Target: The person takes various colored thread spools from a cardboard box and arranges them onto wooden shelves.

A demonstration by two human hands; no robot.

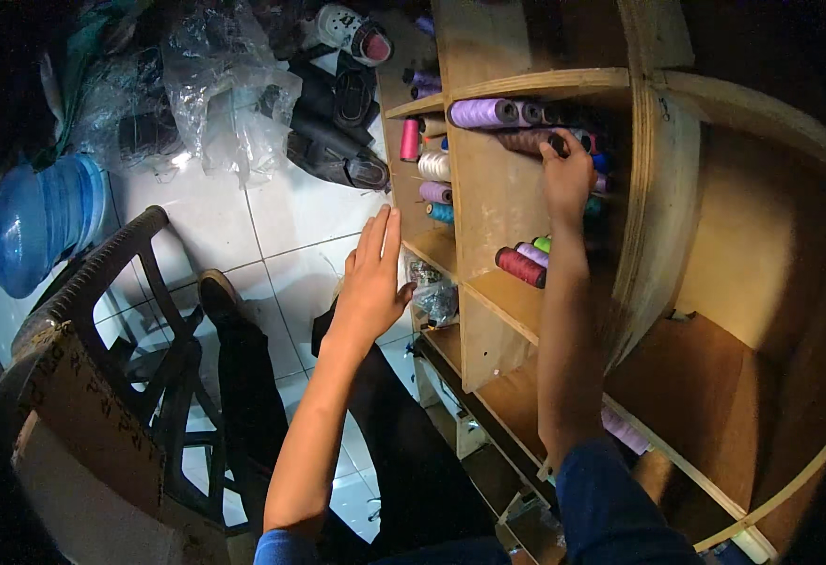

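My right hand (569, 174) reaches into a compartment of a wooden shelf (497, 198), its fingers closed on the end of a dark brown thread spool (524, 140). Beside that spool lie lilac thread spools (477, 114). Nearer in the same compartment rest a dark red thread spool (520, 267), a pale lilac one (532, 253) and a green one (543, 244), partly behind my forearm. My left hand (371, 287) hovers by the shelf's left side, fingers stretched out, holding nothing. Deeper spools past my right hand are shadowed.
The left compartment holds a pink spool (411, 139), a white spool (434, 166) and a teal one (440, 213). On the left stand a dark chair (154, 282), a cardboard box (93, 414) and a blue water jug (41, 226). Shoes (352, 99) and clear plastic bags (229, 94) lie on the tiled floor.
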